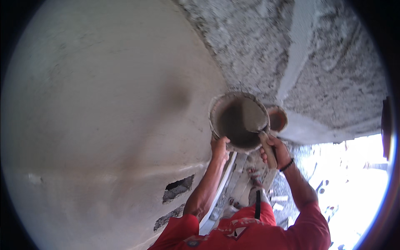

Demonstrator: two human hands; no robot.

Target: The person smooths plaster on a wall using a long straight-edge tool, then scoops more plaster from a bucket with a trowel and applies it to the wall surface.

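Observation:
My left hand (pixel 221 146) grips the rim of a round, cement-crusted bucket (pixel 225 104) at its lower left, thumb over the edge. Dark wet grey mix (pixel 231 129) sits in the bucket. My right hand (pixel 277 152) is closed round the handle (pixel 270 152) of a trowel, whose rounded, mortar-coated blade (pixel 254 114) lies over the inside of the bucket. Behind the bucket's right side is a smaller orange-brown container (pixel 277 118), partly hidden.
A smooth grey plastered wall (pixel 104 104) fills the left, with broken openings (pixel 178 187) low down. A rough plaster surface (pixel 321 71) is at upper right. My feet (pixel 255 175) stand on planks (pixel 239 187). A bright area with scattered debris (pixel 346 187) lies at right.

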